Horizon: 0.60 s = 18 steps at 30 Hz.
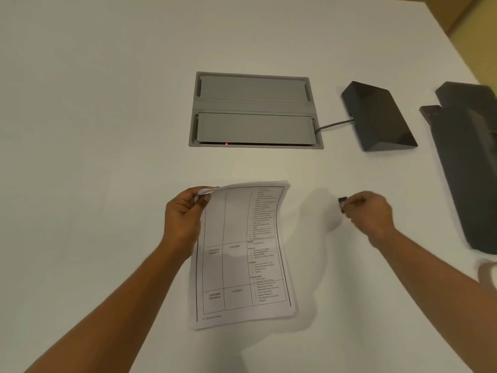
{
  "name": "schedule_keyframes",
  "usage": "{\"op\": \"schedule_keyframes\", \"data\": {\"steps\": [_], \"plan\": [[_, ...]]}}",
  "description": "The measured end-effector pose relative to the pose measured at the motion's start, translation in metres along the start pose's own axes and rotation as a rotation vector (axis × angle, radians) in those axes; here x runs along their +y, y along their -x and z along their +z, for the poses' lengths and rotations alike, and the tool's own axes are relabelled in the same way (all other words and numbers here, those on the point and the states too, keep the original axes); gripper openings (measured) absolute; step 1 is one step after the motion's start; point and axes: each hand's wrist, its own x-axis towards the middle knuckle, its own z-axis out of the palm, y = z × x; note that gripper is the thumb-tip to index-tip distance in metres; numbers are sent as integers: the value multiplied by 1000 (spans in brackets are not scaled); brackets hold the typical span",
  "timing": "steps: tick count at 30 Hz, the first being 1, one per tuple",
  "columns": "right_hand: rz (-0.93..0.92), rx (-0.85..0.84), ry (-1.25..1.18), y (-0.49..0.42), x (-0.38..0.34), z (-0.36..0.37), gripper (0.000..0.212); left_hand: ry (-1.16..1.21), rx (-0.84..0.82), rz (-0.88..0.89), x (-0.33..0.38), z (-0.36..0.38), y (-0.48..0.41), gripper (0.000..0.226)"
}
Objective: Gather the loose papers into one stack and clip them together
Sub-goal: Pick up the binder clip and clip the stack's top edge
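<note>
A stack of printed papers (242, 265) with a table of text lies on the white table (94, 130), slightly bowed. My left hand (184, 215) pinches the stack's far left corner, where the sheet edges fan a little, and lifts it off the table. To the right of the papers, my right hand (368, 214) hovers above the table, fingers closed on a small black binder clip (342, 203) that points toward the stack. The clip is apart from the papers.
A grey recessed cable box (254, 111) with a red light sits in the table beyond the papers. A dark wedge-shaped device (379, 117) with a cable lies right of it. Another dark object (468, 162) lies at the right edge.
</note>
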Motion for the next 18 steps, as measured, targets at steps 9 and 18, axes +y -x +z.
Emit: {"op": "schedule_keyframes", "data": {"steps": [9, 18], "plan": [[43, -9, 302, -32, 7, -6, 16, -34, 9, -13, -12, 1, -8, 18], [26, -196, 5, -5, -36, -6, 14, -43, 6, -46, -10, 2, -7, 20]]}}
